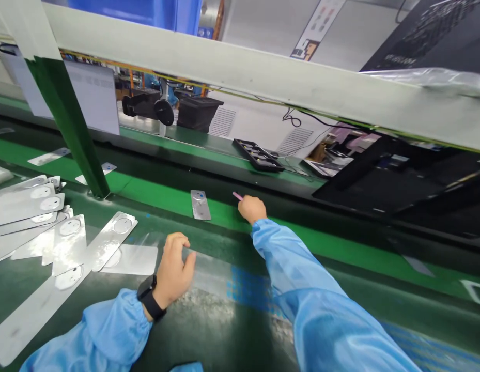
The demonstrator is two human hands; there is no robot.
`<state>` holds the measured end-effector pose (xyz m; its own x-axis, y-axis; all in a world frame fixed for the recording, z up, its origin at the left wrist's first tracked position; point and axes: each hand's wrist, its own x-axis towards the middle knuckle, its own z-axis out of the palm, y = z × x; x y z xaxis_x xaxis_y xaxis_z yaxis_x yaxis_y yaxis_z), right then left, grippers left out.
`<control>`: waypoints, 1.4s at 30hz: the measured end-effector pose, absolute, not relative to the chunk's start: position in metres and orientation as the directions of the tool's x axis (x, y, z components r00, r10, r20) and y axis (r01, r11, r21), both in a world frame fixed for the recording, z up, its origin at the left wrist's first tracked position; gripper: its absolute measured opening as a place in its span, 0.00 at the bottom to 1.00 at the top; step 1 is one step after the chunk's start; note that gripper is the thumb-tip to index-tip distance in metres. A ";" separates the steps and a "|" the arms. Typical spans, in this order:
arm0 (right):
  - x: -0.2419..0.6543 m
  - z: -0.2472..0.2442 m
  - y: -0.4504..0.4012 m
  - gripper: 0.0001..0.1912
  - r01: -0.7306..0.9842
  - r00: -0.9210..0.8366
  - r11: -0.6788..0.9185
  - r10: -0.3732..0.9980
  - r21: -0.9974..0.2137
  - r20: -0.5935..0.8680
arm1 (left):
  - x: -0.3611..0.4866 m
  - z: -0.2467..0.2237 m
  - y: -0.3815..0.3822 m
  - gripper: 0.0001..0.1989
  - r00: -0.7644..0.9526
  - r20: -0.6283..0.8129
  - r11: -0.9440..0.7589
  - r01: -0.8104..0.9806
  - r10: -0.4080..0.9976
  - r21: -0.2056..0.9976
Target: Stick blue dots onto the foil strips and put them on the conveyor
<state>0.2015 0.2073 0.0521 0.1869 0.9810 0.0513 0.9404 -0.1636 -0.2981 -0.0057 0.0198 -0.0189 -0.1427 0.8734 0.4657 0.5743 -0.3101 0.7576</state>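
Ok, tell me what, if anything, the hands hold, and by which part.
The right hand grips a slim pink object behind its protruding end; the left hand holds nothing visible.

My right arm (302,268) stretches up and inward from the lower right, reaching farther forward than the other. At its end my right hand (252,208) is closed in a grip, its back toward me and its fingers curled tight. My left forearm (115,325) slants in from the lower left. My left hand (173,271) is relaxed, fingers loosely bent, the thumb (189,264) standing apart from them.
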 end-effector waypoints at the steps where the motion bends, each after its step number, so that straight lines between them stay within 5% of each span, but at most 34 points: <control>1: 0.201 0.057 0.202 0.14 0.942 0.190 -0.161 0.979 -0.293 0.075 | -0.006 -0.018 0.021 0.06 -0.154 0.428 -0.289 0.535 0.891 0.794; 4: 0.194 0.062 0.164 0.17 0.900 0.114 -0.059 0.988 -0.432 0.103 | -0.007 -0.015 0.025 0.11 -0.159 0.277 -0.197 0.390 0.948 0.899; 6: 0.184 0.053 0.122 0.16 0.677 -0.053 0.066 0.998 -0.733 0.040 | -0.006 -0.012 0.027 0.15 -0.121 0.158 -0.121 0.269 0.980 0.956; 8: 0.174 0.039 0.077 0.14 0.423 -0.221 0.020 0.972 -0.906 -0.082 | -0.006 -0.009 0.028 0.20 -0.038 0.041 -0.035 0.162 0.998 0.986; 12: 0.171 0.024 0.027 0.12 0.118 -0.233 -0.184 0.950 -0.976 -0.207 | -0.014 -0.005 0.026 0.30 0.087 -0.066 0.055 0.124 0.994 0.991; 16: 0.200 0.026 0.029 0.09 -0.121 0.011 -0.105 0.994 -0.987 -0.107 | -0.026 -0.003 0.023 0.39 0.225 -0.118 0.048 0.294 0.967 0.955; 25: 0.215 -0.010 0.035 0.21 0.137 -0.116 -0.253 0.956 -0.958 -0.269 | -0.013 0.003 0.014 0.38 0.367 -0.167 -0.140 0.679 0.915 0.721; 35: 0.224 -0.020 0.040 0.15 0.219 -0.134 -0.289 0.937 -0.932 -0.322 | -0.005 0.014 0.005 0.31 0.340 -0.323 -0.211 0.903 0.883 0.374; 42: 0.224 -0.018 0.041 0.14 0.298 -0.198 -0.245 0.930 -0.922 -0.311 | -0.004 0.000 0.010 0.32 0.421 -0.116 -0.345 0.848 0.900 0.401</control>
<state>0.2244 0.0409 -0.0179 -0.1977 0.9296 -0.3110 0.2985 -0.2451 -0.9224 -0.0042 0.0100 0.0001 0.4211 0.8996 -0.1159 0.8483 -0.3453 0.4014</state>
